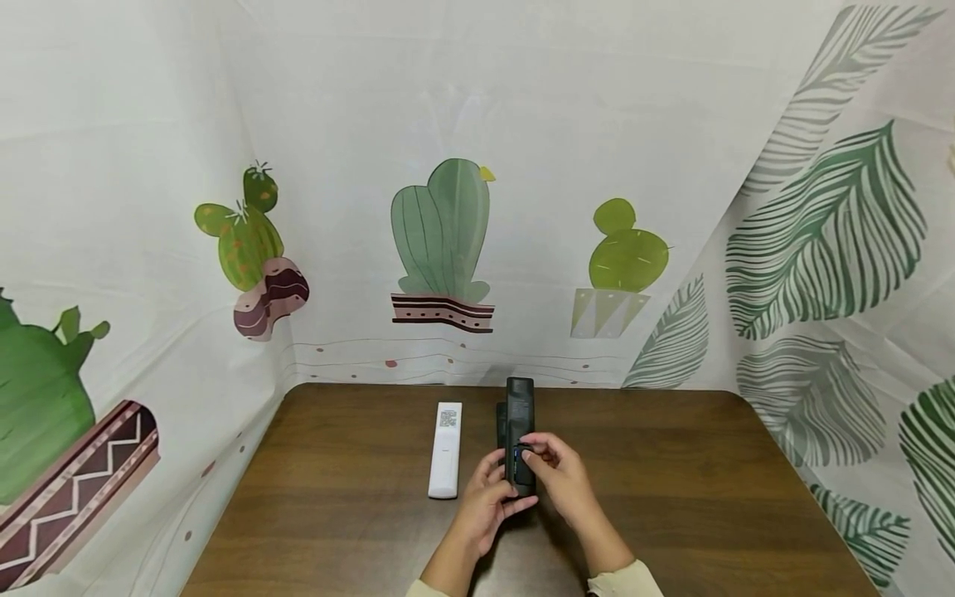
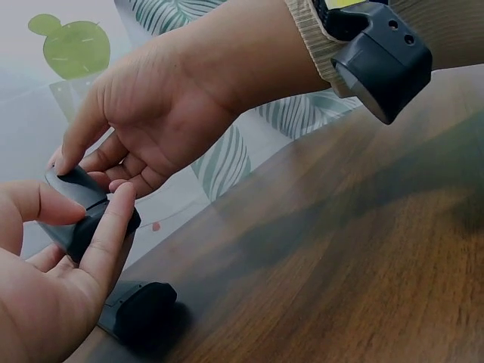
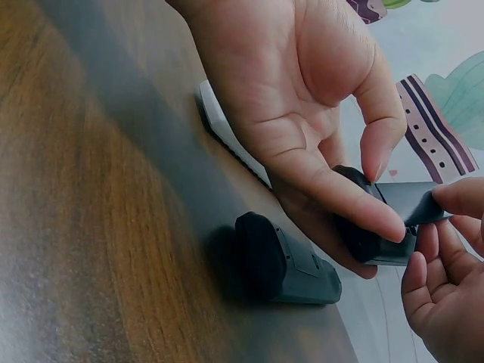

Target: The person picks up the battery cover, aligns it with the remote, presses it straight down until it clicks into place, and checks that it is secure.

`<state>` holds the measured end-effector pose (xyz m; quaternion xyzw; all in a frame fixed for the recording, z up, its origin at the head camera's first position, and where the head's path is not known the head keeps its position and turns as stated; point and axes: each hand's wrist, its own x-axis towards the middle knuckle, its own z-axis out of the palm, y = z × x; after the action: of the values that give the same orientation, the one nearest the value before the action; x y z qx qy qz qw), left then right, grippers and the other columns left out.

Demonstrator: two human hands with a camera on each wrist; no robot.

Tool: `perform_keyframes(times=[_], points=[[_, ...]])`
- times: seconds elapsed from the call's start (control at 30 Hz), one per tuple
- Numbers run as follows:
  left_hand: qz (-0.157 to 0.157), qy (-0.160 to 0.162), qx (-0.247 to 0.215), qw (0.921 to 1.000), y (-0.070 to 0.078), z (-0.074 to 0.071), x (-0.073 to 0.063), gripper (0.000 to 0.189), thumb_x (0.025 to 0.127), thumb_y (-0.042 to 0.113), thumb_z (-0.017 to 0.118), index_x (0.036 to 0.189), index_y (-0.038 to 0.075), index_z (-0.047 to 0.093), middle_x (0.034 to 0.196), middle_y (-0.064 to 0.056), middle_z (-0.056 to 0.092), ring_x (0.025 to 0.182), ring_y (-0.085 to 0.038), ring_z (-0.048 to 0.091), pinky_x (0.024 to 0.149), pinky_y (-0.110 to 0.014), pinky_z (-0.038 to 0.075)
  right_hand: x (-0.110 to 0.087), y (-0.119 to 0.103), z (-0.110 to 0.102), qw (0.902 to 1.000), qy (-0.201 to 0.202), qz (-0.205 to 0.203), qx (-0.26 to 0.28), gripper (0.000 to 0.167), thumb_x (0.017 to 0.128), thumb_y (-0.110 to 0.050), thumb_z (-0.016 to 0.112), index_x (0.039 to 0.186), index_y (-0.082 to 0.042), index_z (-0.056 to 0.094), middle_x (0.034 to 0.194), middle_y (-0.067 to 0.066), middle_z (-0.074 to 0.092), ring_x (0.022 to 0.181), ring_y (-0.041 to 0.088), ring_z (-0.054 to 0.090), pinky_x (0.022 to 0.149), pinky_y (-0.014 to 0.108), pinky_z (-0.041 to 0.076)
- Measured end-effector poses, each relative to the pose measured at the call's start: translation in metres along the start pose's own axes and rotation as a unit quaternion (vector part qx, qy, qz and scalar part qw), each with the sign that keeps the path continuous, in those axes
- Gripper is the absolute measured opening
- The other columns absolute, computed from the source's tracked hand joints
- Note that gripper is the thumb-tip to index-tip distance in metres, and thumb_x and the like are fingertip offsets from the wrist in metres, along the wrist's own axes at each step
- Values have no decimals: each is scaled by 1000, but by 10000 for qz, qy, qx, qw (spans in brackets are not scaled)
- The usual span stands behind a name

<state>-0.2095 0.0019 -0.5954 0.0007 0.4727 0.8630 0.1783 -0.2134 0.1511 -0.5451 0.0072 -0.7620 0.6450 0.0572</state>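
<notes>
A black remote control is held above the table with its labelled back facing up. My left hand grips its near end, thumb on one edge and fingers round the other. With thumb and fingers my right hand pinches the dark battery cover, which stands tilted up from the remote's back. A sliver of blue shows in the opening beside the cover. Beneath the held remote, a second black remote lies on the table, partly hidden in the head view.
To the left, a white remote control lies back up on the brown wooden table. A white cloth printed with cacti and leaves hangs behind the table and along its sides.
</notes>
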Motion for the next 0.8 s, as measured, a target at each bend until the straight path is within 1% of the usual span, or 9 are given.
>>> perform_keyframes(times=[0.23, 0.33, 0.47, 0.57, 0.8], points=[[-51, 35, 6, 10000, 1, 1, 0, 76, 78, -8, 51, 150, 5, 33, 139, -17, 57, 112, -27, 66, 90, -48, 60, 1, 2, 0, 10000, -81, 15, 53, 18, 93, -5, 69, 111, -7, 71, 100, 17, 66, 86, 13, 59, 78, 21, 48], [-33, 18, 6, 10000, 1, 1, -1, 74, 79, -6, 52, 150, 4, 33, 138, -16, 57, 111, -27, 66, 90, -48, 60, 0, 3, 0, 9999, -107, -58, 17, 19, 93, -6, 69, 112, -7, 72, 101, 17, 66, 85, 13, 59, 77, 21, 48], [-31, -7, -6, 10000, 2, 1, -1, 70, 85, -4, 58, 150, 5, 33, 134, -13, 59, 108, -25, 67, 90, -47, 60, 0, 5, 0, 9996, -53, -253, -75, 20, 92, -6, 70, 112, -6, 72, 102, 16, 64, 86, 12, 57, 77, 22, 48], [-40, -29, -9, 10000, 2, 1, -1, 69, 88, -3, 61, 150, 6, 33, 134, -12, 60, 109, -25, 67, 90, -46, 60, 1, 5, 1, 9994, 12, -320, -133, 20, 92, -6, 70, 112, -6, 73, 102, 14, 60, 87, 12, 55, 77, 22, 48], [-38, -71, 18, 10000, 2, 1, -3, 68, 88, -3, 61, 150, 5, 33, 134, -12, 60, 111, -26, 66, 90, -45, 60, 1, 6, 1, 9993, 96, -247, -281, 20, 92, -7, 71, 112, -7, 74, 103, 12, 59, 87, 11, 56, 79, 21, 48]])
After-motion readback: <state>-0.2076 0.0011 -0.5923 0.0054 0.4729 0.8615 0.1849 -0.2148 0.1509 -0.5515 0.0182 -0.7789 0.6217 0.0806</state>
